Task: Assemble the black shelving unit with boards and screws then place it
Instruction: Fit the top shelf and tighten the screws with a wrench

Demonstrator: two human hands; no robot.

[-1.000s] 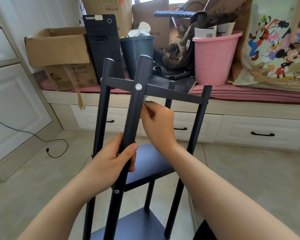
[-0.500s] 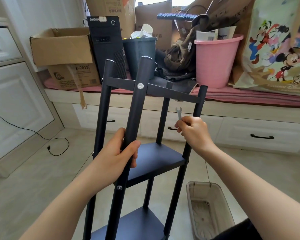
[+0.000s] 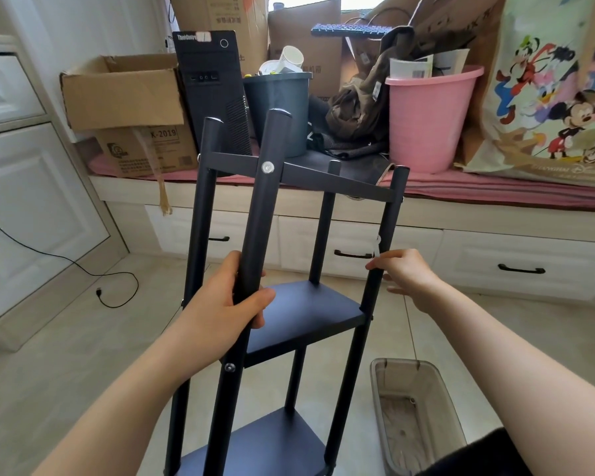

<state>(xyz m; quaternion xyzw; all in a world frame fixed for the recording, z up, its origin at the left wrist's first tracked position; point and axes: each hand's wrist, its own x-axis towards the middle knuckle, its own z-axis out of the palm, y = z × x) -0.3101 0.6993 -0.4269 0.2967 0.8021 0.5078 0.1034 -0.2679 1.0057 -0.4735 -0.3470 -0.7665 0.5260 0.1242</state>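
I am wrapping my left hand (image 3: 225,304) fingers (image 3: 256,305) around the near post (image 3: 255,235) of the black shelving unit (image 3: 289,304), while my right hand (image 3: 404,274) is pinching a small wrench (image 3: 377,245) just beside the right post (image 3: 382,252). Beyond my fingers the unit is standing on the floor (image 3: 49,355), long axis upright, top leaning slightly away. It looks stiff, fairly light; posts seem the best hold

We see two bare forearms, no sleeves, watch or rings. Left hand (image 3: 220,304), right hand (image 3: 407,271). Dark black garment (image 3: 474,456) just below right forearm, bottom-right.
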